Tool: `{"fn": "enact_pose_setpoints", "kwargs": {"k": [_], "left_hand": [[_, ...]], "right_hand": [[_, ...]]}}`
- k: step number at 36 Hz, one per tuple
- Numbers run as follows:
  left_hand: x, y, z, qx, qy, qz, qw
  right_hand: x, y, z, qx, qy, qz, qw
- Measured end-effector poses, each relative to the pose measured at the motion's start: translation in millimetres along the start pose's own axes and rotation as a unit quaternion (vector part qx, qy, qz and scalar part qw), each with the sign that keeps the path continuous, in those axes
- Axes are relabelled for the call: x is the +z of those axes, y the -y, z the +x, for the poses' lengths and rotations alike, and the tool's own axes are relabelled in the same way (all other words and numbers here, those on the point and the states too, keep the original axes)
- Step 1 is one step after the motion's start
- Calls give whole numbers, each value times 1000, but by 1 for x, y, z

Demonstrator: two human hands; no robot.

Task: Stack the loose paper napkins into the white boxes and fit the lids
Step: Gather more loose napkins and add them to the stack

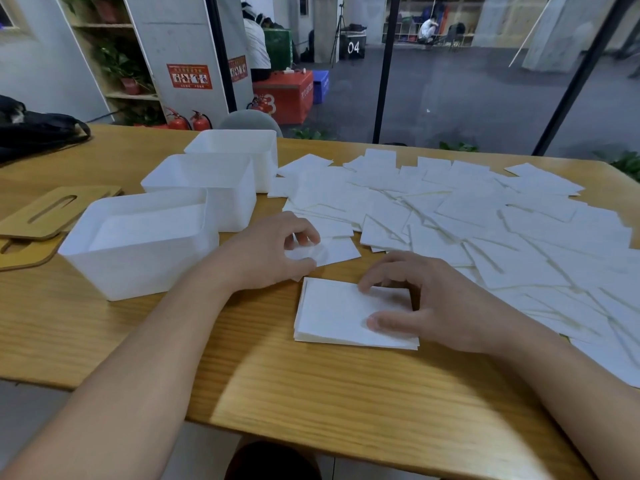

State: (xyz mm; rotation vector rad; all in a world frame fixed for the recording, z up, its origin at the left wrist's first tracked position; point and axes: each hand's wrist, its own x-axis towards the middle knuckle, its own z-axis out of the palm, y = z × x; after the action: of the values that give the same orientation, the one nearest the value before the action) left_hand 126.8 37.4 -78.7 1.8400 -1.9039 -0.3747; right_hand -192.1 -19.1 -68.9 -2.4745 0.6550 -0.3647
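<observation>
Head view: left hand [273, 251] pinches a thin, blurred napkin [329, 252] at centre frame. Right hand [440, 306], fingers loosely bent, rests on a squared napkin stack [332, 313]. Smooth white boxes [145, 244] sit at left.

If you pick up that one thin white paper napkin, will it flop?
Probably. The thin white paper napkin already curls where the left hand pinches it. It looks very light, and may slide easily off the smooth wooden table.
</observation>
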Motion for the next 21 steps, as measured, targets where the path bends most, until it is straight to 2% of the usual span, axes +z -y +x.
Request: {"fn": "enact_pose_setpoints", "kwargs": {"k": [9, 21], "left_hand": [[-3, -1, -3, 15, -14, -29, 999], [-14, -5, -6, -16, 31, -34, 999]], "right_hand": [[-2, -1, -1, -1, 6, 0, 1000], [-2, -4, -1, 2, 7, 15, 1000]]}}
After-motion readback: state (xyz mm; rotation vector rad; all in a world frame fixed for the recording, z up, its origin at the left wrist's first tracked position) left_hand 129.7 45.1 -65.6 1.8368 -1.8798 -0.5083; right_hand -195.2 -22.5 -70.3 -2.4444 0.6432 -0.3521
